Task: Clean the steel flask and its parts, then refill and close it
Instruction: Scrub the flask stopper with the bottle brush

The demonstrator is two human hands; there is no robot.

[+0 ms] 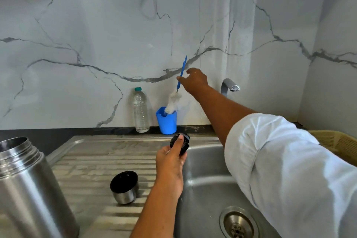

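Fingers (178, 78) of my right hand (195, 81) are touching the slim blue brush (184, 62), grip unclear; my left hand (170, 162) is clutching the round black stopper (184, 146) over the steel sink (204, 162) rim.

The right sleeve (280, 160) is white (rolled up).

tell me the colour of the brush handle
Blue: the brush handle shows best in the head view.

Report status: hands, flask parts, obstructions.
Left hand grips black stopper at sink edge. Right hand pinches bottle brush in blue cup. Flask open, nothing blocking.
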